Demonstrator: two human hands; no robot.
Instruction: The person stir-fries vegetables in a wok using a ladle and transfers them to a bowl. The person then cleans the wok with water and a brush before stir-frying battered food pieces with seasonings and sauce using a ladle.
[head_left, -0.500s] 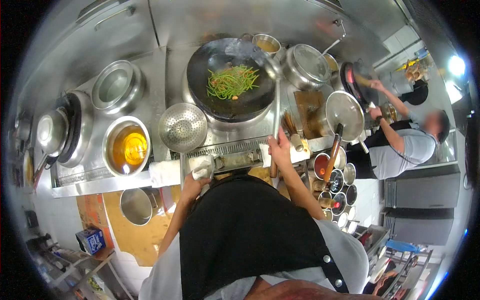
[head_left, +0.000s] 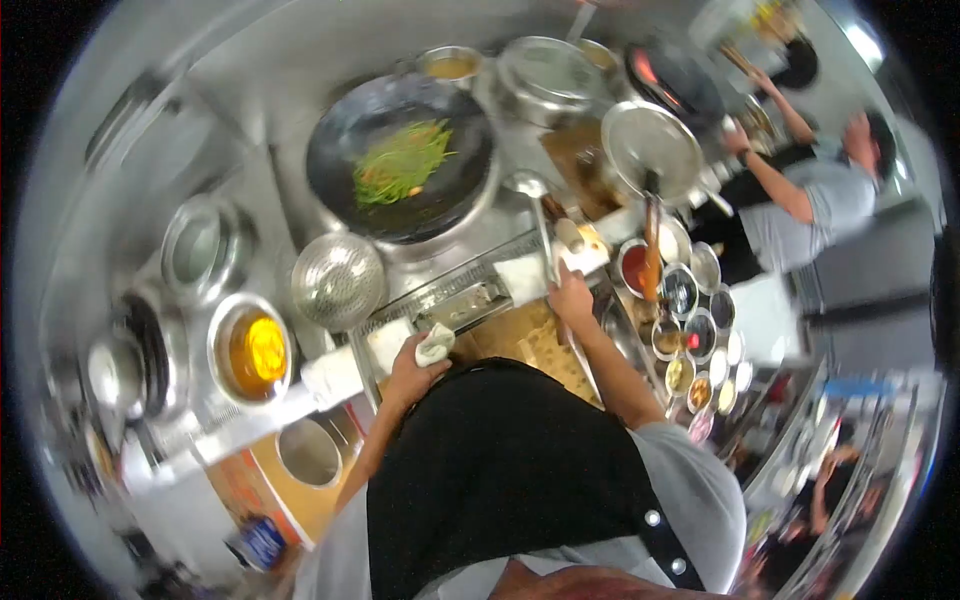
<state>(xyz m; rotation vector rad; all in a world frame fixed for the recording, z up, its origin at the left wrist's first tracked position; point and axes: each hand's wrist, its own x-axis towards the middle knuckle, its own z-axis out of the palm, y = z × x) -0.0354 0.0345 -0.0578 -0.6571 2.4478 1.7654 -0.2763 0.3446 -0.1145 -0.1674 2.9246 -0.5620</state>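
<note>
The ladle (head_left: 545, 232) lies right of the frame centre, its long axis running from the grip upward and slightly left. The right hand (head_left: 570, 297) is closed around its handle; the bowl end points to the upper centre of the frame, just right of the wok (head_left: 328, 185) and apart from the green beans (head_left: 405, 165).

The wok occupies the upper centre, with the beans in its middle. From the right grip, the wok lies to the upper left; the ladle bowl is nearer to its rim than either hand.

The left hand (head_left: 410, 377), below the wok, holds a folded cloth (head_left: 436, 345) at the counter edge. The perforated strainer (head_left: 338, 280) lies to its upper left, close below the wok. Further left stands the metal pot of yellow liquid (head_left: 217, 352), well apart from both hands
</note>
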